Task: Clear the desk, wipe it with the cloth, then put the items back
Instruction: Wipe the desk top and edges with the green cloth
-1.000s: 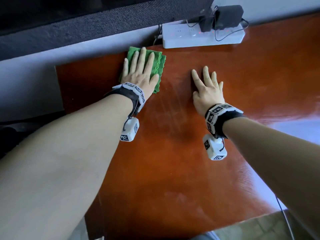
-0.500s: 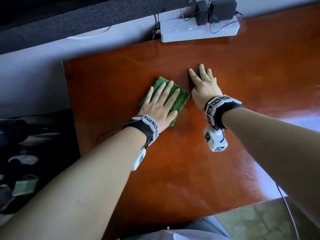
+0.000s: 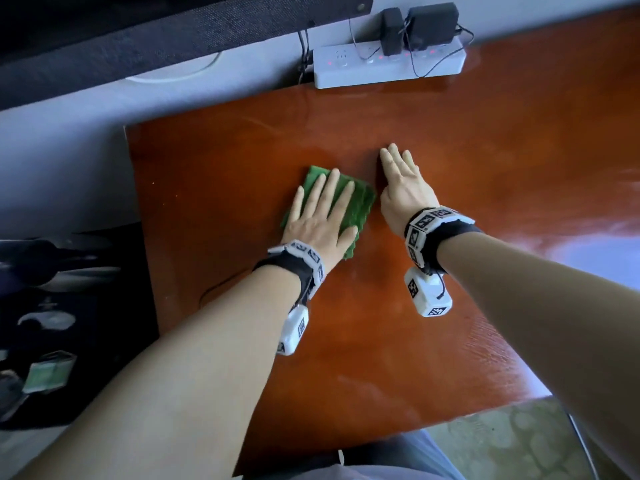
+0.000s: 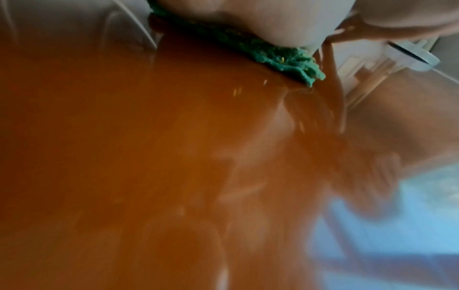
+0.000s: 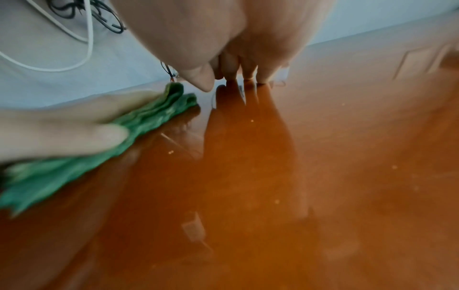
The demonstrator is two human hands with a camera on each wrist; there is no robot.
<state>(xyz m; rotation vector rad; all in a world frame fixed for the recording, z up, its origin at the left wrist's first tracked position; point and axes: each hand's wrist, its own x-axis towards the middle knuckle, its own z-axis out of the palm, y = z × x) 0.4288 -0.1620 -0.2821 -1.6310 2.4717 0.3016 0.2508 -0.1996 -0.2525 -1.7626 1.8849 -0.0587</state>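
A folded green cloth [image 3: 353,209] lies flat on the glossy red-brown desk [image 3: 242,161], a little left of its middle. My left hand [image 3: 320,213] presses down on it with straight, spread fingers. The cloth's edge [image 4: 273,53] shows under the palm in the left wrist view. In the right wrist view the cloth [image 5: 139,121] sits at the left with the left hand's fingers on top. My right hand [image 3: 400,183] lies flat on the bare desk just right of the cloth, fingers straight and together, holding nothing; its fingertips [image 5: 248,75] touch the wood.
A white power strip [image 3: 388,64] with two black adapters [image 3: 429,24] and cables sits at the desk's far edge against the wall. Dark objects lie below the desk's left edge [image 3: 45,327]. The desk's near edge [image 3: 450,420] is close to my body.
My left hand has slid the cloth from the desk's far left corner toward me and rightward, ending beside the right hand. The right hand has stayed planted.
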